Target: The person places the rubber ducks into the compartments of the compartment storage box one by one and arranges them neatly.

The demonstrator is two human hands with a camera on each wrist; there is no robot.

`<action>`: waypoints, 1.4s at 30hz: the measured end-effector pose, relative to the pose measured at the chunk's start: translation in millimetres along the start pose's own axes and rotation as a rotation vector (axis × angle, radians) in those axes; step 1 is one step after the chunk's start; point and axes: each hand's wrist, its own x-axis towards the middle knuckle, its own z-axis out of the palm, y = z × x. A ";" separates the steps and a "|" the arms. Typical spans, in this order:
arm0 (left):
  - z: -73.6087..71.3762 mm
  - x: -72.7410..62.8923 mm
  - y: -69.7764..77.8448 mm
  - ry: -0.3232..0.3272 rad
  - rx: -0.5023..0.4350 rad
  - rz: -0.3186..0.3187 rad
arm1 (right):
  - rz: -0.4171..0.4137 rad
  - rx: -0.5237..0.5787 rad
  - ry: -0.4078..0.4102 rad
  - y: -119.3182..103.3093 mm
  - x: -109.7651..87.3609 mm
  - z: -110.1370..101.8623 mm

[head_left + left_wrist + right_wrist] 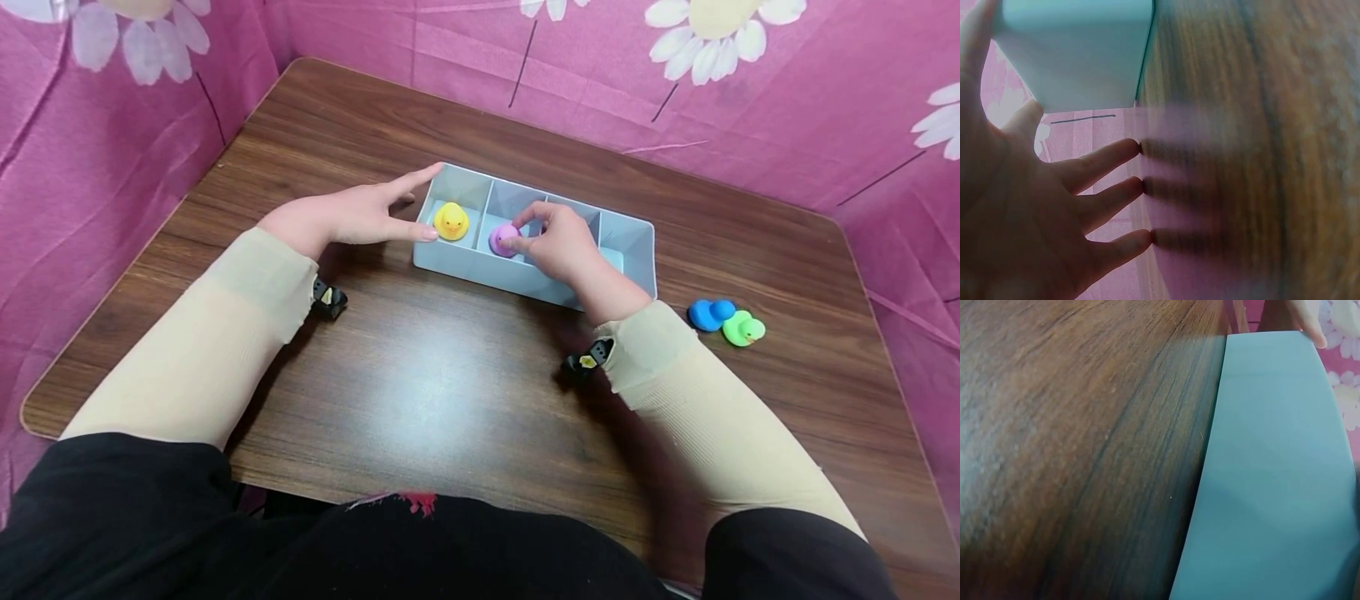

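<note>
A pale blue-grey box (495, 273) with several compartments sits on the table. In its leftmost compartment rests a yellow rubber duck (452, 222). My right hand (561, 242) reaches over the front wall and pinches a purple rubber duck (500, 242) between thumb and fingers, low inside the second compartment. With fingers spread, my left hand (352, 218) touches the box's left end, thumb at the front corner and index finger at the back one. The left wrist view shows the other fingers of that hand (1029, 206) stretched out, tips at the tabletop.
On the table (420, 392), right of the box, a blue rubber duck (710, 315) and a green rubber duck (742, 329) lie side by side. Pink cloth (450, 50) with large daisies hangs behind the table and along its sides.
</note>
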 end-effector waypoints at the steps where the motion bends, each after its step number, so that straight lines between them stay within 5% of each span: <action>1: -0.1 -0.1 0.3 0.000 0.000 0.000 | -0.001 0.002 -0.001 0.2 0.3 0.1; 19: 1.4 -0.9 1.3 -0.007 -0.012 0.003 | -0.034 0.029 0.001 1.7 -1.6 -10.5; 29: 0.4 -2.2 3.7 -0.012 -0.016 -0.008 | -0.107 0.241 0.105 9.5 -19.3 -58.5; 34: 0.8 -2.1 4.3 -0.009 -0.010 -0.010 | -0.136 0.366 0.130 35.2 -37.2 -93.6; 42: 0.6 -1.2 3.2 -0.011 0.002 0.010 | -0.190 0.676 0.106 110.6 -77.6 -142.8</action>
